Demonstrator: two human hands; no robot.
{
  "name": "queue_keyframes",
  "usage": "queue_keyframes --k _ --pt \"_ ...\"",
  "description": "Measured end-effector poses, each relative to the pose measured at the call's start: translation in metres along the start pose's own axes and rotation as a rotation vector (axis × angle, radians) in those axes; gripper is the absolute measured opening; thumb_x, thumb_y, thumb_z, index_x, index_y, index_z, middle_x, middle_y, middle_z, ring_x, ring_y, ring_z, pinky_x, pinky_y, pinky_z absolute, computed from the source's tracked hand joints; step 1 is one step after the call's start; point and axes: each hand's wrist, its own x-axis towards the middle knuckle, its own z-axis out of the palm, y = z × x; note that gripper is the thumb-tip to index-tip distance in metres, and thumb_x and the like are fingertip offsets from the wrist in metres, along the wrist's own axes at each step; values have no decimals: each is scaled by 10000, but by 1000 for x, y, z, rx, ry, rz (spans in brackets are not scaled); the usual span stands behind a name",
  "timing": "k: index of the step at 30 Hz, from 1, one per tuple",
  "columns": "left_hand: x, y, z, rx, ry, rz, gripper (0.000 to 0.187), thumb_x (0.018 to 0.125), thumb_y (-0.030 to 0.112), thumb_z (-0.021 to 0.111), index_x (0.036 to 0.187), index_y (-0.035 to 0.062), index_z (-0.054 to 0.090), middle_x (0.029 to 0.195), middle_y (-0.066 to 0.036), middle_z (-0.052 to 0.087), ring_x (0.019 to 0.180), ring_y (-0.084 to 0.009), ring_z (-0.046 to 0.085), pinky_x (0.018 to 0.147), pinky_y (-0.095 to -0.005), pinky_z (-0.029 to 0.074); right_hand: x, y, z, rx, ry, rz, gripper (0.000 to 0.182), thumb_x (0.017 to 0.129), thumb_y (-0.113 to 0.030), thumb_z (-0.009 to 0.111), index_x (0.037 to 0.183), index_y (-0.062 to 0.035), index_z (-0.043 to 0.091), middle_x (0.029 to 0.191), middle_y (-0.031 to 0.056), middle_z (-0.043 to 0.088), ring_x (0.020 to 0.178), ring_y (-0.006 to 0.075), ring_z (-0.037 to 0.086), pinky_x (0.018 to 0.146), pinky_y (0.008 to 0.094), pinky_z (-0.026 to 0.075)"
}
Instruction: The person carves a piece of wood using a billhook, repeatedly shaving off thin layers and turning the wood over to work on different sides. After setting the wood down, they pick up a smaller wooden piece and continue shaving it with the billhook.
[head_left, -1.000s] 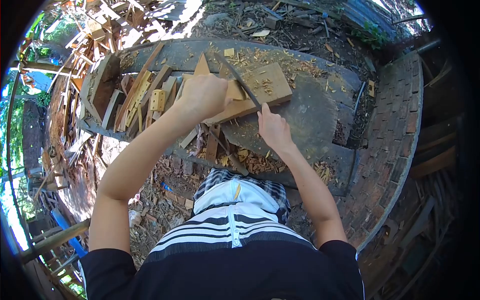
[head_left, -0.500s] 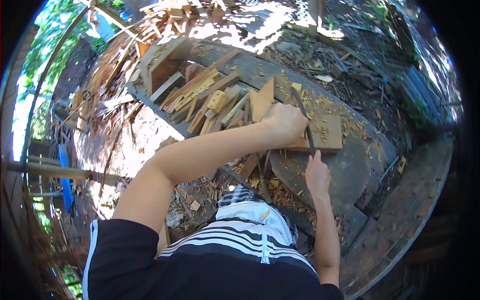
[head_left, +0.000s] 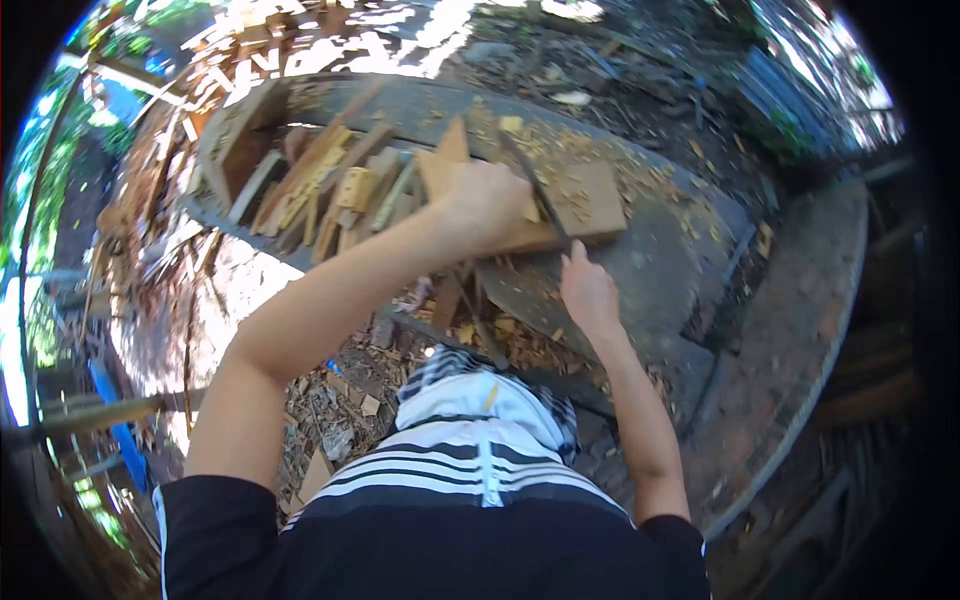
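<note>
The right hand [head_left: 590,290] grips the knife [head_left: 545,195], its blade aimed at eleven o'clock across the block [head_left: 596,202]. At the block's nine o'clock side, the left hand [head_left: 490,205] is closed (around what, I cannot tell).

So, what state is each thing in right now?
Wood block, lying flat, strewn with shavings
Dark tool, slanted across the block
Right hand, closed on the tool
Left hand, closed, contents hidden
Wood strips, loosely piled
Bench, scattered with shavings
</note>
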Motion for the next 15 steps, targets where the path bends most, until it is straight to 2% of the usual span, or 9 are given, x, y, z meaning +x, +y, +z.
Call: queue_keyframes --k 2,5,7,8,10,12,14,15 --pt "1 -3 8 14 55 -15 311 841 327 606 889 43 722 879 -172 705 851 -295 697 731 -398 550 1 -4 -14 33 34 -3 196 940 -212 500 1037 -44 478 731 247 642 707 456 632 610 548 496" --pt "2 -8 16 22 23 13 349 860 352 617 924 12 665 852 -189 686 837 -348 675 719 -445 537 -7 -24 -46 118 126 -44 204 937 -209 503 1036 -32 483 725 228 647 693 442 636 608 536 502" --pt "0 -8 13 28 55 -2 343 860 346 622 928 11 653 839 -188 680 836 -353 669 727 -446 532 -9 -36 -57 257 386 -178 243 960 -223 476 1104 -29 503 702 256 628 699 452 625 614 534 500" --pt "0 -9 14 31 53 2 343 860 346 622 928 11 653 839 -188 680 836 -353 669 727 -446 532 -7 -34 -51 258 388 -174 243 960 -223 476 1104 -29 503 702 256 628 699 452 625 614 534 500" --pt "1 -9 17 7 81 -5 357 858 355 623 939 7 637 838 -190 676 837 -353 667 728 -447 529 -4 -23 -24 128 71 -6 250 957 -216 478 1116 -24 488 693 260 624 699 442 633 598 531 508" --pt "2 -8 15 31 76 -11 361 860 357 622 941 6 634 846 -193 675 839 -355 666 727 -448 528 0 -3 7 69 65 -18 250 958 -215 477 1117 -22 482 692 261 623 698 439 636 593 531 510" --pt "2 -6 13 49 58 -19 365 861 360 621 943 4 632 855 -196 675 840 -357 665 725 -450 527 2 3 10 11 46 -26 251 958 -213 475 1119 -21 477 692 262 623 696 436 638 587 532 512" --pt "2 -5 13 45 48 -22 367 863 363 619 942 4 632 853 -196 675 837 -361 665 728 -451 527 1 -1 4 34 38 -27 220 948 -210 486 1070 -27 483 705 239 635 688 427 643 590 522 518"
